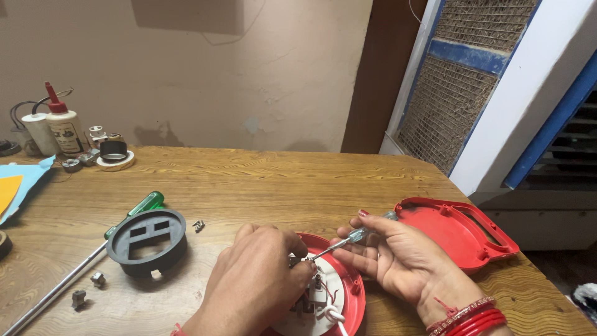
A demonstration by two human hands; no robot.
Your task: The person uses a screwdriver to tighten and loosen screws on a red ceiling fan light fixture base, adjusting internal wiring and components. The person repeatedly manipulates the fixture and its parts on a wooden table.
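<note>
The right hand lies palm up, its fingers curled loosely round a small clear-handled screwdriver, pinched between thumb and fingertips. The thin metal shaft slants down and to the left, with its tip in the white wired core of a round red plastic base. The wrist wears red bangles and a red thread and rests on the wooden table, near its front edge.

The left hand shows its back to the camera, fingers bent down and closed narrowly on the small parts at the middle of the red base, close beside the screwdriver tip. What exactly the fingertips pinch is hidden under the hand. A white cord and a thin red wire lie on the white core just below them.

To the right, near the right hand, a red plastic cover with a handle lies open side up, reaching nearly to the table's right edge. To the left, a round black plastic socket plate sits apart from the left hand, with a long green-handled screwdriver passing behind it and small metal pieces scattered nearby. Bare wood lies between the hands and the far wall, where a red-capped glue bottle and a roll of black tape stand in the left corner.
</note>
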